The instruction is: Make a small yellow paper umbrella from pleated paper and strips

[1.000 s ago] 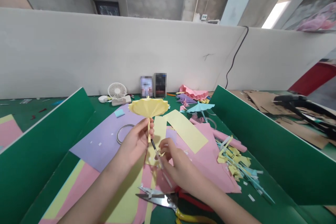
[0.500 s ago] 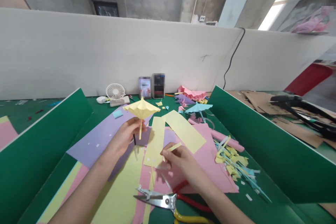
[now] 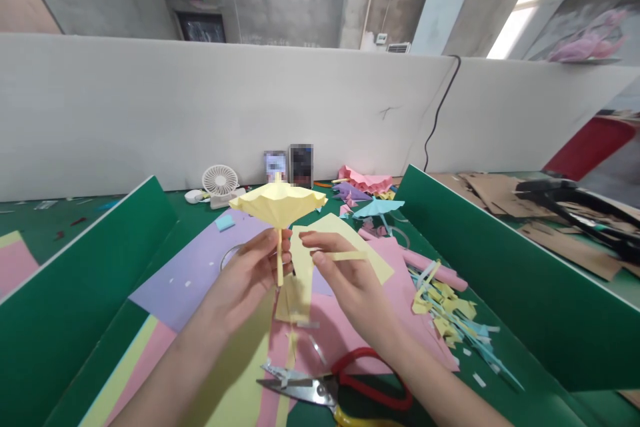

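Note:
My left hand (image 3: 255, 263) is closed around the stick of a yellow paper umbrella (image 3: 279, 203), which stands upright with its pleated canopy spread. Close to its right, my right hand (image 3: 350, 273) pinches a narrow yellow paper strip (image 3: 345, 255) between thumb and fingers; the strip points to the right. Below the hands lie yellow paper pieces (image 3: 360, 247) and pink paper sheets (image 3: 345, 327). Scissors (image 3: 320, 390) with one red and one yellow handle rest near the front, blades apart. The right forearm partly covers their handles.
A blue paper umbrella (image 3: 379, 207) and a heap of paper scraps (image 3: 445, 307) lie to the right. Purple paper (image 3: 185, 267) is on the left. A small white fan (image 3: 220, 180) and two phones (image 3: 301, 165) stand at the back. Green panels (image 3: 500, 280) flank the workspace.
The umbrella has come closer and slightly right with my left hand. My right hand has risen toward it, and the paper strip now lies nearly level.

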Demonstrator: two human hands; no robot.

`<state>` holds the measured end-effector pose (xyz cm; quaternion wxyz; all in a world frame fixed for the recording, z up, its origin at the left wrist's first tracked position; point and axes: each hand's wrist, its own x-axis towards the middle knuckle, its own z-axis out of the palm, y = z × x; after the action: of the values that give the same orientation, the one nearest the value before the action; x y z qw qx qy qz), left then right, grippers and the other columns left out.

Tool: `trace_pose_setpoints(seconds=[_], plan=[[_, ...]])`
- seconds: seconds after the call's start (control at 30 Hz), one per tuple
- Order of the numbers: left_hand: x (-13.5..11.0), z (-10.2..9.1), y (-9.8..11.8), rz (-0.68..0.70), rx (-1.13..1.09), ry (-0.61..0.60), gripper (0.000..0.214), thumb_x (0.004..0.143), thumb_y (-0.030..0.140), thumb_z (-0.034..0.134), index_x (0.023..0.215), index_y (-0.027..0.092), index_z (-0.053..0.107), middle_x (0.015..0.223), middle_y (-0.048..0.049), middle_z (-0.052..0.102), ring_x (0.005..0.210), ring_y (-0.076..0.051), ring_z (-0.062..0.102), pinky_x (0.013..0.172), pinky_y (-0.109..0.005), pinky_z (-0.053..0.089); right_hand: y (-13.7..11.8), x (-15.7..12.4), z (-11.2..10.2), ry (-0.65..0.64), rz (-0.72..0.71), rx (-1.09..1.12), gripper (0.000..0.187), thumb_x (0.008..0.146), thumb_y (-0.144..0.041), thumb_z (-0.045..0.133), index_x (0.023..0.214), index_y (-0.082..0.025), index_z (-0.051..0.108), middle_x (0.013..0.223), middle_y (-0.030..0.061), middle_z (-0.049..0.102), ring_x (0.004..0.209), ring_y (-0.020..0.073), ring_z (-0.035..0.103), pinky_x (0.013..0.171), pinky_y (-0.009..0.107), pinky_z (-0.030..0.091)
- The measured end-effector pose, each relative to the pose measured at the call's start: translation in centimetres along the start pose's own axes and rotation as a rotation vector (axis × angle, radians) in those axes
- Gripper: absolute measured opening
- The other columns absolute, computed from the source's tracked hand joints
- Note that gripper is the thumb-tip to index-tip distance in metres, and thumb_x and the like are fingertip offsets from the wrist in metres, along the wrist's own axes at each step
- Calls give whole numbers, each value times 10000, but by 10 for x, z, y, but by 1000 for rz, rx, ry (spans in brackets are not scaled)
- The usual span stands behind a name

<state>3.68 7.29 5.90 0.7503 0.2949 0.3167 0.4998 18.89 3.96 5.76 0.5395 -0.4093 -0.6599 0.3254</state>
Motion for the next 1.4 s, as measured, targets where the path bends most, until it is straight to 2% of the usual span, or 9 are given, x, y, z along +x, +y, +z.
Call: trace_pose_setpoints(seconds=[0.27, 0.5, 0.63, 0.87, 0.97, 1.1, 1.3, 1.4], plan=[[-15, 11, 2, 154, 147, -17, 65, 745, 257, 630, 766, 196, 636, 639, 34, 601, 595, -62, 543, 564, -147, 441, -16, -2, 16, -14, -2, 15, 279, 874, -275, 438, 1137, -239, 525, 1181, 32, 582, 1099, 167, 519, 887, 300, 456], [-22, 20, -1, 344, 466, 97, 144, 751, 325, 601, 857, 227, 597, 705, 30, 600, 679, -115, 568, 629, -205, 451, -15, -7, 18, -31, -42, -70, 313, 872, -248, 433, 1179, -229, 492, 1206, 29, 561, 1118, 163, 500, 926, 317, 433], [-25, 25, -3, 357, 528, 154, 172, 771, 351, 566, 908, 248, 585, 703, 30, 591, 710, -130, 574, 641, -211, 452, -15, -8, 20, -25, -27, -65, 330, 872, -259, 430, 1197, -216, 476, 1211, 46, 556, 1114, 166, 504, 927, 329, 439], [-29, 27, -6, 353, 505, 173, 93, 775, 346, 561, 822, 267, 579, 751, 32, 617, 708, -119, 589, 570, -176, 438, -13, -10, 22, 11, -89, -84, 324, 867, -250, 440, 1188, -223, 476, 1180, 58, 572, 1085, 175, 527, 892, 333, 468], [-28, 26, -7, 377, 471, 184, 84, 759, 325, 583, 749, 241, 578, 765, 26, 611, 715, -122, 586, 601, -189, 445, -13, -10, 22, 23, -106, -108, 306, 867, -242, 435, 1167, -224, 493, 1139, 64, 592, 1047, 180, 549, 859, 336, 488], [-27, 26, -7, 404, 455, 190, 101, 748, 319, 595, 768, 222, 615, 799, 8, 612, 720, -125, 582, 642, -210, 449, -14, -9, 22, 42, -133, -182, 305, 848, -212, 448, 1145, -218, 516, 1131, 74, 599, 1065, 203, 535, 870, 386, 480], [-24, 24, -7, 392, 480, 173, 125, 751, 339, 589, 767, 218, 616, 809, 7, 615, 755, -131, 577, 699, -221, 434, -14, -6, 22, 79, -292, -375, 302, 845, -169, 436, 1126, -171, 546, 1087, 101, 617, 1058, 207, 526, 849, 372, 490], [-23, 24, -8, 404, 436, 160, 116, 750, 327, 596, 720, 216, 606, 766, 17, 597, 704, -113, 565, 638, -198, 433, -16, -5, 21, 69, -366, -461, 291, 845, -146, 428, 1108, -146, 553, 1051, 119, 623, 1022, 209, 538, 843, 378, 488]])
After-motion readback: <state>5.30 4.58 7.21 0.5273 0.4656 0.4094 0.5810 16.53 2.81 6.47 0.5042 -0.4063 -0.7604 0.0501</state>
